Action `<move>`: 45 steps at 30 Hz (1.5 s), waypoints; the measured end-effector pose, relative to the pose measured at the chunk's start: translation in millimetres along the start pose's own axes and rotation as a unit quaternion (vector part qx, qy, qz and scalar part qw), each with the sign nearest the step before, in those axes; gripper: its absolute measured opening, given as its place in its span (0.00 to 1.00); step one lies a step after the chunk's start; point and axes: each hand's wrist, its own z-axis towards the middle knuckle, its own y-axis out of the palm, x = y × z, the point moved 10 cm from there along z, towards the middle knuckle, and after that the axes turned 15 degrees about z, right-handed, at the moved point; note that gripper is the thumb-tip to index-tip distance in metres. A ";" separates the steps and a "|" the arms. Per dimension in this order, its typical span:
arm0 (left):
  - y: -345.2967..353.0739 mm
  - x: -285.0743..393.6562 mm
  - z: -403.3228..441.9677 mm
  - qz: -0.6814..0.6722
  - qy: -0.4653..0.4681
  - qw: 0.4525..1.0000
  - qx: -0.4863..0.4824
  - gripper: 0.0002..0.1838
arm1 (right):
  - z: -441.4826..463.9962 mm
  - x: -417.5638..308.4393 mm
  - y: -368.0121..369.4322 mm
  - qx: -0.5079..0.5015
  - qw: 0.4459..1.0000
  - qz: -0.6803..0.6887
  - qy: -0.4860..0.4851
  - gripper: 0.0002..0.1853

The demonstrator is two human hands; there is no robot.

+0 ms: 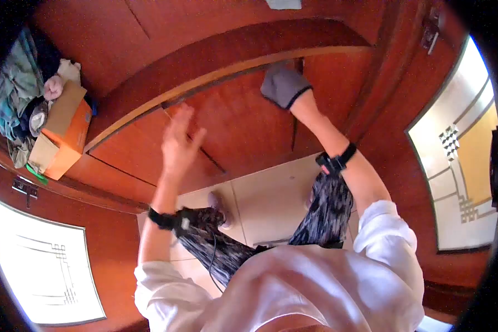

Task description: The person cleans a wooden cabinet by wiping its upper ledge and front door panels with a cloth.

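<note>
A grey cloth mitt with a dark edge covers my right hand (286,87) up to the wrist, so its fingers are hidden. The mitt lies at the curved wooden ledge (249,45), over the upper part of the reddish-brown wooden panels (243,116). To the left, my left hand (180,141) is bare, its fingers spread and slightly blurred, in front of the same panels. Nothing shows in it. A black strap with a small device sits on each wrist.
At the left, an orange cardboard box (69,135) holds cloth items, beside a pile of clothes (16,94). Doors with patterned glass stand at both sides. Pale floor tiles (260,193) lie below, around my feet. A white object (284,4) is at the top edge.
</note>
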 end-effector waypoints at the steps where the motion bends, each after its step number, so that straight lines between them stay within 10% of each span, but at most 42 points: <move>1: 17.2 8.6 -13.3 -0.132 -0.048 0.989 -0.040 0.30 | -18.0 8.0 10.4 -0.030 0.995 0.088 0.025 0.14; 3: 84.1 22.2 -57.1 -0.344 -0.175 0.909 -0.156 0.35 | -83.0 10.8 30.6 -0.103 0.885 0.308 0.335 0.17; 6: 160.2 89.8 -124.8 -0.663 -0.329 0.578 -0.343 0.41 | -143.0 -15.6 91.4 -0.174 0.778 0.450 0.402 0.20; 8: 145.5 130.0 -136.9 -0.709 -0.342 0.512 -0.344 0.45 | -166.5 -40.4 114.7 -0.238 0.739 0.472 0.418 0.18; 9: 163.6 143.8 -159.3 -0.783 -0.358 0.373 -0.346 0.45 | -174.2 -48.3 122.3 -0.259 0.720 0.472 0.438 0.16; 17: 136.2 64.7 -221.6 -0.493 -0.496 0.550 -0.456 0.37 | -113.0 -117.7 101.8 -0.510 0.832 0.166 0.144 0.17; 23: -13.0 -87.9 -99.7 -0.604 -0.376 0.702 0.048 0.22 | 22.9 -111.3 -9.3 -0.064 0.966 0.244 0.057 0.13; 25: -93.0 -119.7 -45.6 -0.490 -0.321 0.794 0.164 0.18 | 50.7 -122.2 -56.1 0.132 0.968 0.156 -0.144 0.11; 28: -166.6 -169.9 11.1 -0.024 -0.196 0.942 0.273 0.18 | 81.1 -74.2 -21.6 0.070 0.990 -0.059 -0.108 0.25; 29: -170.0 -155.8 41.2 0.165 -0.130 0.941 0.265 0.19 | 82.0 -46.5 4.0 0.045 0.991 -0.101 -0.076 0.28; 35: -11.3 -171.0 73.6 0.143 -0.056 0.988 0.020 0.21 | 78.9 -17.0 28.6 -0.025 0.991 -0.133 0.003 0.29; 45: -35.3 -131.1 30.3 0.149 -0.014 0.979 0.138 0.24 | 80.3 -13.4 37.6 -0.056 0.990 -0.114 0.055 0.29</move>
